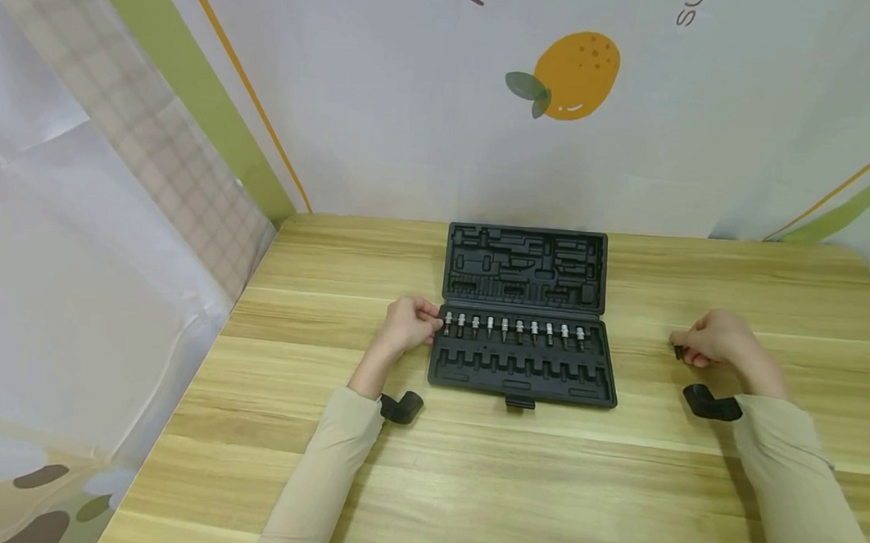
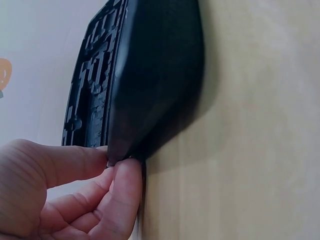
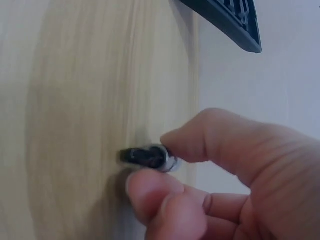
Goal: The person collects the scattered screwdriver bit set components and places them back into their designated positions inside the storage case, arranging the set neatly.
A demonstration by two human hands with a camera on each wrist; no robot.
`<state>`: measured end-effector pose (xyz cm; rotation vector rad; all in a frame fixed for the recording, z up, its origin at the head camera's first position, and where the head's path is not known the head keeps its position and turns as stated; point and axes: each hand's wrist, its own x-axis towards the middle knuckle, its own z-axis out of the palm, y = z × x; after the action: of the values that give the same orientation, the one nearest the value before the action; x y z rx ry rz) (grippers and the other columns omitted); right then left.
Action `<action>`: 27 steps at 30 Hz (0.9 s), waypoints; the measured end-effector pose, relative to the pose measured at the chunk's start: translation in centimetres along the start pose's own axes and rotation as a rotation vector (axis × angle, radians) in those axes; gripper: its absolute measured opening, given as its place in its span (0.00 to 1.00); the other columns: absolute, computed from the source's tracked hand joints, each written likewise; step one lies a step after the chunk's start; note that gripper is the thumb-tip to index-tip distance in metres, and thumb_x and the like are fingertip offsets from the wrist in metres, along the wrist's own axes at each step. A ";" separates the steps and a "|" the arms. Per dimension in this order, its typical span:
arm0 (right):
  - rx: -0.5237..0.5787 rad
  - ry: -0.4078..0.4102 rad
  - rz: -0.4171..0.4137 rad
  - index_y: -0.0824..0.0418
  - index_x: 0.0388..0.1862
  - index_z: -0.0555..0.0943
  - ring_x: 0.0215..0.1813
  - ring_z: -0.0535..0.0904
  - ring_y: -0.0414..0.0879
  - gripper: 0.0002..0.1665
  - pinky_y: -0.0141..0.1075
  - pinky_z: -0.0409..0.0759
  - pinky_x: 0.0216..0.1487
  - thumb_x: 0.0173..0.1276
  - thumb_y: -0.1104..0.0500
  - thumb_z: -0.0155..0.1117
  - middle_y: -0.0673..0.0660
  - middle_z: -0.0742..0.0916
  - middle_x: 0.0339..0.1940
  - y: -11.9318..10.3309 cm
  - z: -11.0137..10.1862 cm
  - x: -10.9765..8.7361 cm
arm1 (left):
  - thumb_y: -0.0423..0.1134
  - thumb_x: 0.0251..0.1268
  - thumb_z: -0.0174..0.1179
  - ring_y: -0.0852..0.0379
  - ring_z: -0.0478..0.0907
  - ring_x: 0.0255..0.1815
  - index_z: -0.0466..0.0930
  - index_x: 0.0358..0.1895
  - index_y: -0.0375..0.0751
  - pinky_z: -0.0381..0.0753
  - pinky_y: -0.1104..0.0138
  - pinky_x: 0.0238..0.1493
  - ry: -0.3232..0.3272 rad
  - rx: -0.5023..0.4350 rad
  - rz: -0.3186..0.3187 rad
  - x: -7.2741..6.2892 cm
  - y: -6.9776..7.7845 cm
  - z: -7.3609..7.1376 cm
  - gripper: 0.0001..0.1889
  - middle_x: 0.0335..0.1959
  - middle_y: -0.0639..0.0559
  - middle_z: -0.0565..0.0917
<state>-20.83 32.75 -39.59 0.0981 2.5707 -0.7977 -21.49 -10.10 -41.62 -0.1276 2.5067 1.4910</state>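
A black plastic socket case (image 1: 521, 376) lies unfolded on the table, its lid (image 1: 525, 268) flat behind the base. One row of silver-topped bit sockets (image 1: 520, 328) fills the upper slots of the base; the lower slots hold none. My left hand (image 1: 408, 326) is at the base's left edge, thumb and fingers pinching its corner in the left wrist view. Off to the right of the case, my right hand (image 1: 715, 339) pinches a small bit socket (image 3: 160, 157) with a dark tip and a silver collar, just above the table.
The wood-grain table (image 1: 512, 489) runs back to a pale printed curtain (image 1: 385, 97) with an orange fruit on it. More fabric hangs along the left side. A black angled wrist mount (image 1: 402, 407) sits at the left cuff, another mount (image 1: 712, 403) at the right.
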 end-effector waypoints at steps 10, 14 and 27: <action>-0.051 0.026 -0.051 0.64 0.18 0.80 0.19 0.78 0.41 0.19 0.32 0.77 0.24 0.64 0.54 0.56 0.47 0.81 0.13 -1.3 0.5 -0.3 | 0.26 0.60 0.60 0.57 0.77 0.22 0.79 0.39 0.28 0.84 0.68 0.27 0.009 0.000 -0.009 0.0 0.1 0.0 0.06 0.29 0.43 0.80; -0.030 0.031 -0.059 0.65 0.19 0.80 0.19 0.79 0.41 0.19 0.32 0.79 0.24 0.64 0.55 0.56 0.48 0.81 0.13 -2.1 0.9 -0.4 | 0.26 0.60 0.60 0.56 0.78 0.23 0.79 0.39 0.28 0.84 0.68 0.27 0.010 -0.001 -0.007 0.0 0.1 0.1 0.06 0.30 0.42 0.81; -0.038 0.031 -0.115 0.66 0.20 0.80 0.19 0.78 0.40 0.19 0.33 0.79 0.24 0.66 0.55 0.56 0.48 0.81 0.14 -4.4 1.6 -0.4 | 0.25 0.60 0.60 0.57 0.77 0.22 0.79 0.39 0.28 0.84 0.68 0.26 0.016 0.000 0.000 0.1 0.0 0.1 0.06 0.29 0.42 0.80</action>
<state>-20.73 28.29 -38.30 -0.0502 2.6394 -0.7934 -21.55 -10.00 -41.69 -0.1396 2.5192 1.4962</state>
